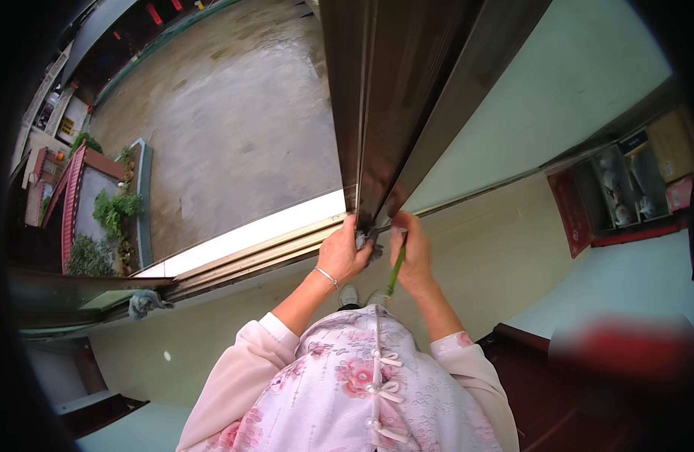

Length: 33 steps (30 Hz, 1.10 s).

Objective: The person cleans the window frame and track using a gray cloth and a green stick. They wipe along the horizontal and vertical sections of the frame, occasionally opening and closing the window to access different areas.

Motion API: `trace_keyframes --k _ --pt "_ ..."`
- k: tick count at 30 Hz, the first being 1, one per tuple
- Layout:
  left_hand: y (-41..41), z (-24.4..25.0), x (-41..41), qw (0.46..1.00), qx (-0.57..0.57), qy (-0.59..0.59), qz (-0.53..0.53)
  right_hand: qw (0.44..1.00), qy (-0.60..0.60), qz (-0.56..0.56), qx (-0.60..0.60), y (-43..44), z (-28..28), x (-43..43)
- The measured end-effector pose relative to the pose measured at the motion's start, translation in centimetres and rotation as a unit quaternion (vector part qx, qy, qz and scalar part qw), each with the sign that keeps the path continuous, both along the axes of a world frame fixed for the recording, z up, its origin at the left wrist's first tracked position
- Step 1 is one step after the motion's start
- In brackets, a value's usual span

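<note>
My left hand, with a silver bangle at the wrist, pinches a crumpled dark grey cloth at the foot of the brown window frame. The cloth sits where the metal sliding track of the sill meets the upright frame. Close beside it, my right hand grips a slim tool with a green handle. The handle slants down towards me, and the fingers hide the tool's other end. Both hands are at the lower corner of the frame.
A blue-grey rag hangs over the sill at left. Outside lies a wet concrete courtyard with a planter along one side. Indoors at right are a cardboard box and an open red container. Dark red furniture stands near my right arm.
</note>
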<state>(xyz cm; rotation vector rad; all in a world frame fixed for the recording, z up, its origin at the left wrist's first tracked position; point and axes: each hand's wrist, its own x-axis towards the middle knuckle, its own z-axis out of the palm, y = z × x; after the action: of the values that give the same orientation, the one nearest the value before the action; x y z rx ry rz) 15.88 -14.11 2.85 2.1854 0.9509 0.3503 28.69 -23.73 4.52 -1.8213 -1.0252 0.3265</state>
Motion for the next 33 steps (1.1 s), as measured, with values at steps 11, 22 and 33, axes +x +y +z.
trace_keyframes --k 11,22,33 --pt "-2.7 -3.6 -1.7 0.998 -0.060 -0.032 0.017 0.994 -0.109 0.008 0.020 1.5 -2.7 4.5" --pt "-5.1 -1.5 2.0 0.964 -0.102 -0.169 0.177 0.942 -0.056 -0.317 0.090 -3.7 -1.4 26.2" --pt "-6.2 -2.5 5.7 0.940 0.029 -0.108 0.321 0.911 -0.139 -0.387 0.014 -5.2 1.8 46.3"
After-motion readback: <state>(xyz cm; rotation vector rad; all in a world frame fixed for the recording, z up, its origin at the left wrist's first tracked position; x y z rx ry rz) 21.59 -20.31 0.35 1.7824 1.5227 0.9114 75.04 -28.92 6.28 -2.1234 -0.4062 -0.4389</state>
